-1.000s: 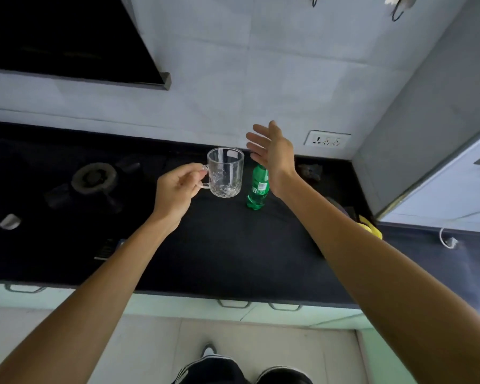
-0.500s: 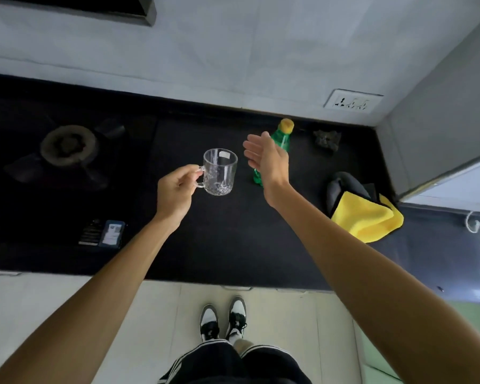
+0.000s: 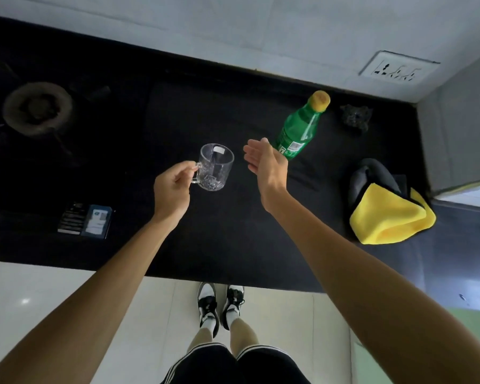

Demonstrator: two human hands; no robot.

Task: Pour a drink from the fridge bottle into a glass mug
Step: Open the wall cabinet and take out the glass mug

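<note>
My left hand [image 3: 172, 189] grips the handle of an empty clear glass mug [image 3: 216, 167] and holds it above the black counter [image 3: 233, 239]. A green plastic bottle [image 3: 299, 128] with a yellow cap stands upright on the counter behind and to the right of the mug. My right hand [image 3: 265, 164] hovers with straight fingers between the mug and the bottle, just in front of the bottle's base, holding nothing. It hides the bottle's lower left edge.
A gas burner [image 3: 36, 106] sits at the counter's far left. A dark card packet [image 3: 85, 221] lies near the front edge. A yellow cloth [image 3: 391, 220] over a grey one lies at the right. A small black object [image 3: 355, 117] and a wall socket [image 3: 396, 69] are behind.
The view has tilted downward, so the counter, my legs and my shoes show more. The mug has dropped lower toward the counter. My right hand has pulled back from the bottle's neck to its base.
</note>
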